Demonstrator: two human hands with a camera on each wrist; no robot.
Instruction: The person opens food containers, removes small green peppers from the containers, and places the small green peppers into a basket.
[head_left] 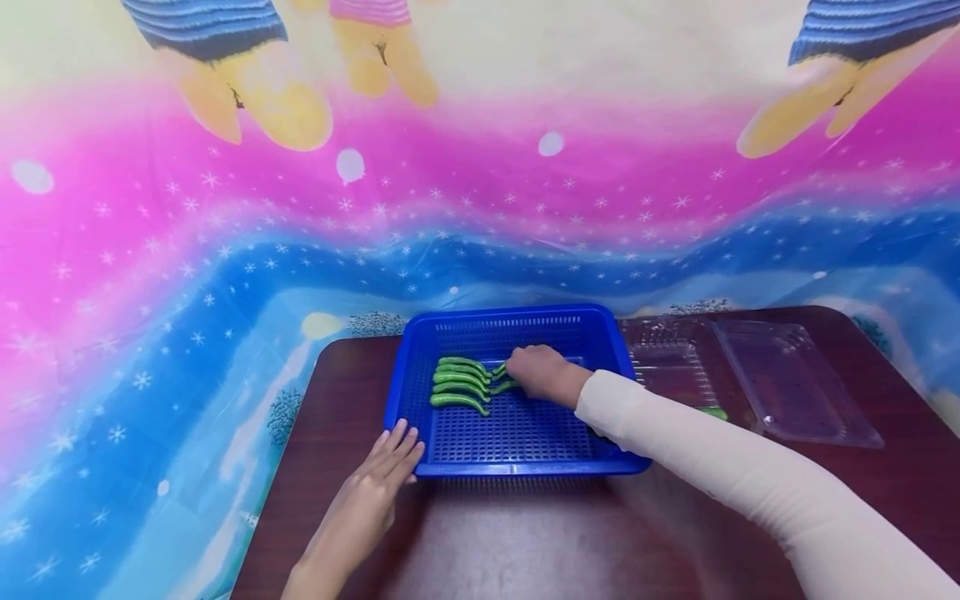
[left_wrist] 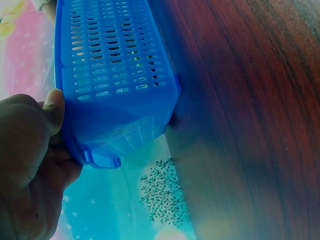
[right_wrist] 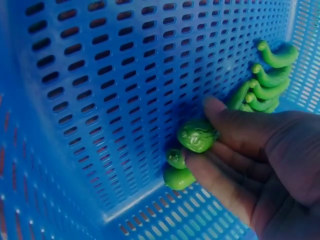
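Observation:
A blue plastic basket (head_left: 517,468) with slotted walls stands on the table. My left hand (head_left: 375,479) holds its near left corner, fingers over the rim and the thumb against the outer side in the left wrist view. Inside the basket, my right hand (head_left: 543,372) pinches a green pepper (right_wrist: 197,136) between thumb and fingers. Right below that pepper, two more green peppers (right_wrist: 178,178) lie by the basket wall. A row of several curved green peppers (head_left: 459,387) lies on the left side of the basket floor, their thin ends toward the right hand.
To the right of the basket, partly behind the right sleeve, lies a clear plastic container (head_left: 675,371) with its lid (head_left: 795,383) folded back. A green pepper (head_left: 714,412) shows at its near edge. Behind the dark wooden table (head_left: 525,542) hangs a colourful printed cloth (head_left: 480,183).

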